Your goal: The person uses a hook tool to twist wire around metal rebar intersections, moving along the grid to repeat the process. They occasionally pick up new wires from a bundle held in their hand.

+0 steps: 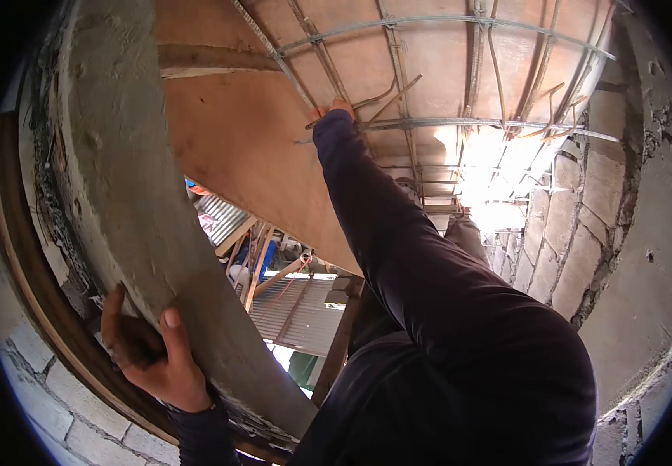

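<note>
Low on the left, my left hand (153, 349) rests against the edge of a grey concrete beam (130, 179), thumb and fingers apart, holding nothing. My right arm, in a dark sleeve, stretches out to the steel rebar grid (444, 122). At its end my right hand (341, 106) is closed at a rebar crossing beside bent bar ends; the sleeve and distance hide most of its fingers. Brown plywood sheet (258, 155) lies behind the bars.
On the right stands a block wall (584, 225) with rough mortar joints, beside a smooth grey surface (654, 256). Through a gap below the plywood show corrugated metal sheets (297, 311) and timber pieces. Bright light comes through the grid at the right.
</note>
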A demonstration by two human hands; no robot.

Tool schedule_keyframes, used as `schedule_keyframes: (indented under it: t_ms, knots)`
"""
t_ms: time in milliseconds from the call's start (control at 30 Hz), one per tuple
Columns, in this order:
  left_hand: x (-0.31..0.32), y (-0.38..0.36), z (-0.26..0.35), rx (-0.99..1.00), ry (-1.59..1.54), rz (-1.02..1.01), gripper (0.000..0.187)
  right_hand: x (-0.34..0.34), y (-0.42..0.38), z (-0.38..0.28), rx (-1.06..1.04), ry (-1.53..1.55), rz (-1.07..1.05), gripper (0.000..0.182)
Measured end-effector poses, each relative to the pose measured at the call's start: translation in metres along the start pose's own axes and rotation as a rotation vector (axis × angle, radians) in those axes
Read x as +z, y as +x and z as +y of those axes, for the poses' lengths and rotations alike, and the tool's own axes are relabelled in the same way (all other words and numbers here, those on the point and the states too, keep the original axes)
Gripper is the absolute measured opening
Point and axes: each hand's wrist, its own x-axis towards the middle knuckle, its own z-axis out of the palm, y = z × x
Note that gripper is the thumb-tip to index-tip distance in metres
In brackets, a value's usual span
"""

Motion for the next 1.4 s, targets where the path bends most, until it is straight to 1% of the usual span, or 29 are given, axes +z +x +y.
schedule_keyframes:
  t_ms: [33, 67, 100, 133, 167, 200, 267, 300, 367, 433, 467, 533, 600, 633, 667, 700, 733, 767, 833, 900, 933, 1000, 1033, 1133, 1200, 1233, 1300, 1400]
  knots:
    - [0.001, 0.000, 0.000, 0.006, -0.021, -0.006, 0.049, 0.003, 0.005, -0.001, 0.046, 0.022, 0.015, 0.041]
    - [0.003, 0.001, -0.001, 0.027, -0.031, -0.002, 0.053, -0.003, 0.027, 0.005, 0.054, 0.004, 0.029, 0.042]
    - [0.006, 0.001, 0.000, 0.033, -0.029, -0.003, 0.053, -0.014, 0.076, 0.016, 0.028, -0.082, 0.006, 0.044]
    - [0.007, 0.000, 0.001, 0.008, -0.064, 0.013, 0.054, -0.027, 0.134, 0.031, -0.019, -0.222, -0.034, 0.045]
    - [0.008, -0.001, 0.002, -0.019, -0.099, 0.029, 0.055, -0.045, 0.233, 0.056, -0.143, -0.537, -0.136, 0.046]
    - [0.009, -0.001, 0.001, -0.028, -0.098, 0.027, 0.057, -0.067, 0.337, 0.082, -0.330, -0.832, -0.213, 0.048]
    - [0.009, -0.002, 0.000, -0.044, -0.083, 0.036, 0.057, -0.070, 0.316, 0.071, -0.264, -0.972, -0.212, 0.050]
    - [0.009, -0.002, -0.001, -0.054, -0.076, 0.050, 0.058, -0.063, 0.294, 0.063, -0.223, -0.960, -0.169, 0.053]
    - [0.007, -0.003, -0.005, -0.064, -0.069, 0.048, 0.060, -0.058, 0.306, 0.067, -0.182, -0.951, -0.132, 0.055]
    - [0.008, -0.003, -0.004, -0.068, -0.077, 0.043, 0.061, -0.031, 0.221, 0.038, -0.310, -1.553, -0.016, 0.046]
    - [0.007, -0.002, -0.005, -0.075, -0.075, 0.042, 0.061, -0.019, 0.178, 0.026, -0.360, -1.798, 0.029, 0.041]
    - [0.005, -0.004, -0.008, -0.061, -0.086, 0.039, 0.061, 0.004, 0.108, 0.014, -0.410, -2.038, 0.058, 0.033]
    - [0.005, -0.005, -0.007, -0.077, -0.111, 0.032, 0.061, 0.021, 0.064, 0.008, -0.431, -2.093, 0.069, 0.025]
    - [0.005, -0.003, -0.006, -0.080, -0.138, 0.021, 0.061, 0.027, 0.053, 0.009, -0.454, -2.027, 0.147, 0.021]
    - [0.005, -0.001, -0.002, -0.084, -0.167, -0.003, 0.060, 0.018, 0.074, 0.016, -0.460, -2.031, 0.141, 0.021]
    - [0.004, 0.000, -0.001, -0.086, -0.171, 0.007, 0.060, 0.000, 0.119, 0.027, -0.440, -2.073, 0.189, 0.022]
    - [0.004, 0.000, 0.000, -0.082, -0.186, 0.000, 0.059, -0.004, 0.139, 0.031, -0.424, -2.113, 0.238, 0.023]
    - [0.004, 0.000, -0.001, -0.076, -0.202, -0.006, 0.059, -0.002, 0.125, 0.029, -0.440, -2.115, 0.233, 0.023]
    - [0.000, 0.000, -0.004, -0.041, -0.186, 0.000, 0.056, -0.019, 0.082, 0.032, -0.652, -2.487, 0.111, 0.029]
    - [0.001, 0.000, -0.003, -0.051, -0.171, -0.009, 0.054, -0.014, 0.041, 0.025, -0.767, -2.671, 0.042, 0.033]
    - [0.003, 0.000, -0.001, -0.048, -0.176, -0.009, 0.054, -0.008, 0.034, 0.023, -0.773, -2.691, 0.028, 0.033]
    - [0.006, 0.002, 0.003, -0.071, -0.114, 0.045, 0.059, 0.010, 0.037, 0.019, -0.644, -2.617, 0.026, 0.034]
    - [0.007, 0.003, 0.003, -0.067, -0.116, 0.040, 0.059, 0.020, 0.039, 0.018, -0.571, -2.570, 0.025, 0.034]
    - [0.006, 0.002, 0.000, -0.055, -0.060, 0.038, 0.058, 0.027, 0.036, 0.019, -0.471, -2.503, 0.008, 0.035]
    - [0.011, 0.003, -0.004, 0.009, -0.075, 0.108, 0.058, 0.021, 0.027, 0.028, -0.508, -2.507, 0.024, 0.036]
    - [0.010, 0.003, -0.002, 0.009, -0.077, 0.108, 0.058, 0.017, 0.022, 0.037, -0.525, -2.506, 0.033, 0.037]
    - [0.006, 0.002, 0.002, -0.066, -0.090, 0.060, 0.058, 0.007, 0.016, 0.051, -0.534, -2.506, 0.054, 0.037]
    - [0.008, 0.003, -0.003, -0.010, -0.109, 0.076, 0.058, 0.000, 0.007, 0.055, -0.514, -2.511, 0.036, 0.039]
